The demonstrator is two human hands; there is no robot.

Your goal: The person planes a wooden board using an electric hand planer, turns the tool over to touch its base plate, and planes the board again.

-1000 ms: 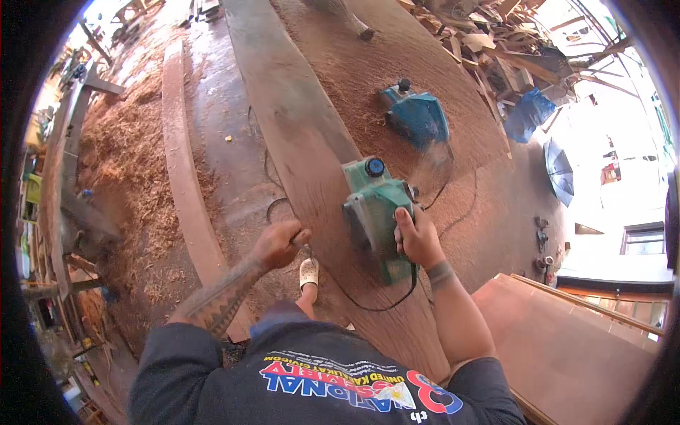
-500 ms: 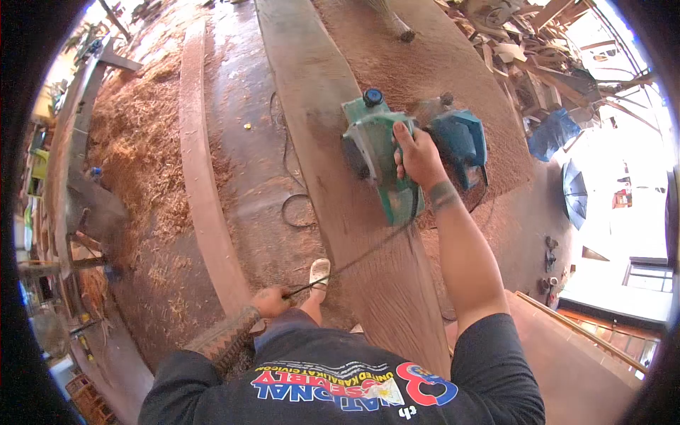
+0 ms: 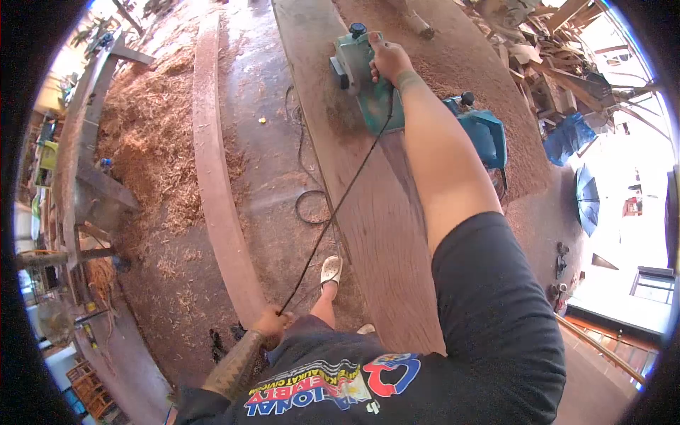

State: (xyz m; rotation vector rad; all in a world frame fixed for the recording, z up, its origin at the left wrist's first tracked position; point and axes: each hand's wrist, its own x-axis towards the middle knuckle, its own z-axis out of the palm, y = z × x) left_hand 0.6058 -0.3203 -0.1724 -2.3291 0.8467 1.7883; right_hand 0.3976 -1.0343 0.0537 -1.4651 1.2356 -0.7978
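Observation:
My right hand (image 3: 391, 60) is wrapped round the handle of a green electric planer (image 3: 358, 67). The planer rests on a wide wooden plank (image 3: 379, 262), toward its far part, with my arm stretched out. From the planer's rear a dark power cord (image 3: 333, 212) runs back across the plank's left edge to my left hand (image 3: 270, 322). That hand is closed on the cord, low beside my left leg. Just right of my forearm stands a second, blue-green planer (image 3: 487, 138), partly hidden by the arm.
A narrow board (image 3: 212, 156) lies on the left beside heaped wood shavings (image 3: 163, 142). A loop of cord (image 3: 312, 207) lies on the floor near my foot. Scrap wood (image 3: 559, 78), a blue plastic bag (image 3: 569, 138) and an umbrella (image 3: 586, 200) are at the right.
My right hand has pushed the green planer forward along the plank, away from me. The cord now stretches longer and straighter to my left hand, which has shifted slightly lower.

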